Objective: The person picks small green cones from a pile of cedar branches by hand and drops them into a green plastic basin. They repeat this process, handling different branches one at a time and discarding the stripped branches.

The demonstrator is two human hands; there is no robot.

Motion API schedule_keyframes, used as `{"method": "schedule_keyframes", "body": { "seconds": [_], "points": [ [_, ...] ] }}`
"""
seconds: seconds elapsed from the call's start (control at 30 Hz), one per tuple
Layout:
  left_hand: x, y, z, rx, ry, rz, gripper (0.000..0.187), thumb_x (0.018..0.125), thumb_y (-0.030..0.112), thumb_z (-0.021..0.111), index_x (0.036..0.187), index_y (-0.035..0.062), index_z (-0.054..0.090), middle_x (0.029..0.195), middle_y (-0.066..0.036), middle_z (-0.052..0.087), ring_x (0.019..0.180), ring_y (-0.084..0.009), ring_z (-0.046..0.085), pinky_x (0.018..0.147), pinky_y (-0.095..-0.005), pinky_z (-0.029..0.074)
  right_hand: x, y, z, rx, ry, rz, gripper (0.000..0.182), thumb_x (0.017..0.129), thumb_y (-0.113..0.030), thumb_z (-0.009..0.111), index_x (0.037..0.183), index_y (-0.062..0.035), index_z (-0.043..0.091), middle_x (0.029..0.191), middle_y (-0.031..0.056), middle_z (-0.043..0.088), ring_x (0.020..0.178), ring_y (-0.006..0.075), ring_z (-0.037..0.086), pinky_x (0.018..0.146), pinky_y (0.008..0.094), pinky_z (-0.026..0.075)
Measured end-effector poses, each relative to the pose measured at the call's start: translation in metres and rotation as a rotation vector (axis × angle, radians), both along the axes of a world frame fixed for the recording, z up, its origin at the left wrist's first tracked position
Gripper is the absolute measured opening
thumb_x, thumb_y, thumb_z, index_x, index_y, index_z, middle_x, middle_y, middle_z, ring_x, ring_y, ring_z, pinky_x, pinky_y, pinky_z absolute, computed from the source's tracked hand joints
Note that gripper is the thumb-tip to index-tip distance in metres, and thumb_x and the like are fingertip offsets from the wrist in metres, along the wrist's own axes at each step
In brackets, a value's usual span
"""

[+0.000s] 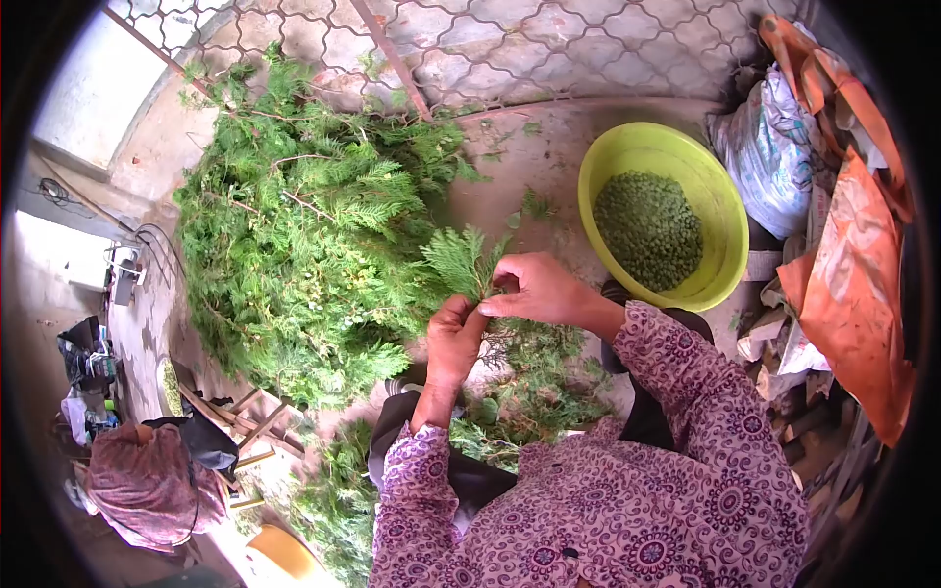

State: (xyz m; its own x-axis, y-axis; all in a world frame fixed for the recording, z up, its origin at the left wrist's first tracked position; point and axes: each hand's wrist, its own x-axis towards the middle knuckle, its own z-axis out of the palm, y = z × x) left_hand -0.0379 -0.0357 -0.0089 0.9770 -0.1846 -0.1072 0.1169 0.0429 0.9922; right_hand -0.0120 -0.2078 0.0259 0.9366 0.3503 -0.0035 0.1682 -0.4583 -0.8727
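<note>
A flat, feathery evergreen sprig [456,257] stands up between my two hands, its fronds pointing away from me. My left hand [454,341] is closed around its lower stem. From the right, my right hand [541,288] pinches at the same stem, thumb and fingers together near the left fingertips. Whether a small cone sits in that pinch is hidden. Just beyond, a big heap of cut evergreen branches [304,225] spreads to the left. A yellow-green basin [727,211] sits right of my right hand, partly filled with small round green cones [649,230].
More cut branches [534,382] lie between my legs. A wire mesh fence [578,49] runs behind. White sacks [769,147], an orange sheet [853,304] and stacked wood [809,426] crowd the right. At lower left are a person [147,480] and a yellow container [282,551].
</note>
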Motion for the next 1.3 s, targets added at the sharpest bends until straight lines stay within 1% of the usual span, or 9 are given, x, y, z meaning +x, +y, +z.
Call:
{"method": "schedule_keyframes", "body": {
  "seconds": [0.2, 0.43, 0.7, 0.9, 0.97, 1.03, 1.13, 1.2, 1.3],
  "points": [
    [-0.005, -0.005, 0.003, -0.165, 0.111, -0.054, 0.011, 0.082, 0.002, 0.055, 0.072, 0.0047, 0.052, 0.068, 0.006, 0.051, 0.060, -0.0007, 0.041, 0.052, -0.0166, 0.033, 0.001, 0.001, -0.005, 0.019, -0.040, 0.034, 0.030, 0.073, -0.026, 0.065, 0.075, 0.0028, 0.056, 0.060, 0.0085, 0.054, 0.058, 0.0105, 0.050, 0.052, 0.0271, 0.041],
    [-0.008, 0.003, 0.024, -0.403, 0.260, -0.144, 0.016, 0.079, -0.006, 0.053, 0.091, 0.0034, 0.060, 0.084, -0.001, 0.061, 0.073, -0.0067, 0.054, 0.068, -0.0206, 0.044, 0.004, -0.011, 0.007, 0.397, 0.538, 0.222, 0.023, 0.078, -0.023, 0.060, 0.072, -0.0013, 0.056, 0.054, -0.0015, 0.046, 0.046, 0.0044, 0.041, 0.041, 0.0207, 0.029],
    [-0.014, 0.010, 0.025, -0.517, 0.391, -0.144, 0.012, 0.077, 0.002, 0.058, 0.089, 0.0025, 0.059, 0.076, -0.005, 0.060, 0.062, -0.0152, 0.057, 0.054, -0.0275, 0.048, 0.000, -0.017, 0.018, 0.528, 0.584, 0.408, 0.019, 0.079, -0.021, 0.057, 0.073, -0.0028, 0.056, 0.053, -0.0030, 0.044, 0.042, 0.0039, 0.037, 0.038, 0.0197, 0.027],
    [-0.005, 0.033, 0.015, -0.579, 0.141, -0.027, 0.007, 0.076, 0.006, 0.061, 0.083, 0.0052, 0.061, 0.075, -0.008, 0.062, 0.060, -0.0183, 0.059, 0.065, -0.0330, 0.049, 0.004, -0.067, 0.021, 1.048, 0.443, 0.085, 0.005, 0.077, -0.002, 0.049, 0.080, -0.0007, 0.053, 0.066, 0.0022, 0.050, 0.050, 0.0050, 0.043, 0.041, 0.0188, 0.031],
    [-0.014, 0.054, 0.030, -0.450, 0.055, 0.178, 0.011, 0.074, 0.011, 0.065, 0.082, 0.0048, 0.062, 0.071, -0.007, 0.062, 0.059, -0.0161, 0.058, 0.068, -0.0356, 0.049, -0.004, -0.104, 0.034, 0.738, 0.134, -0.165, 0.014, 0.073, 0.011, 0.049, 0.081, 0.0006, 0.051, 0.085, 0.0036, 0.052, 0.068, 0.0081, 0.049, 0.053, 0.0189, 0.041],
    [-0.029, 0.095, 0.042, -0.222, -0.182, 0.392, 0.009, 0.074, 0.012, 0.062, 0.081, 0.0067, 0.060, 0.082, -0.009, 0.061, 0.063, -0.0174, 0.059, 0.064, -0.0331, 0.048, -0.012, -0.133, 0.045, 1.232, 0.169, -0.417, 0.013, 0.074, 0.003, 0.048, 0.086, -0.0007, 0.052, 0.081, 0.0053, 0.052, 0.065, 0.0099, 0.050, 0.049, 0.0187, 0.039],
    [-0.071, 0.177, 0.076, 0.129, -0.308, 0.644, 0.010, 0.077, 0.012, 0.054, 0.082, 0.0100, 0.062, 0.091, -0.007, 0.060, 0.048, -0.0128, 0.044, 0.055, -0.0284, 0.040, -0.013, -0.188, 0.027, 0.951, -0.058, -0.896, 0.012, 0.071, 0.000, 0.050, 0.082, -0.0016, 0.055, 0.069, 0.0033, 0.053, 0.063, 0.0094, 0.049, 0.051, 0.0191, 0.040],
    [-0.115, 0.225, 0.097, 0.826, -0.278, 0.795, 0.028, 0.082, 0.013, 0.048, 0.106, 0.0054, 0.059, 0.092, -0.006, 0.060, 0.065, -0.0113, 0.045, 0.057, -0.0247, 0.038, -0.002, -0.229, -0.012, -0.084, -0.269, -1.131, 0.035, 0.072, -0.025, 0.056, 0.099, -0.0039, 0.059, 0.087, 0.0116, 0.062, 0.083, 0.0246, 0.059, 0.071, 0.0347, 0.046],
    [-0.184, 0.295, 0.089, 1.020, -0.079, 0.891, 0.031, 0.084, 0.018, 0.049, 0.103, -0.0047, 0.057, 0.090, -0.015, 0.059, 0.065, -0.0191, 0.053, 0.059, -0.0313, 0.045, 0.005, -0.262, -0.075, -0.744, -0.099, -1.142, 0.039, 0.069, -0.031, 0.056, 0.100, -0.0076, 0.061, 0.096, 0.0141, 0.061, 0.091, 0.0295, 0.057, 0.082, 0.0355, 0.043]
  ]
}}
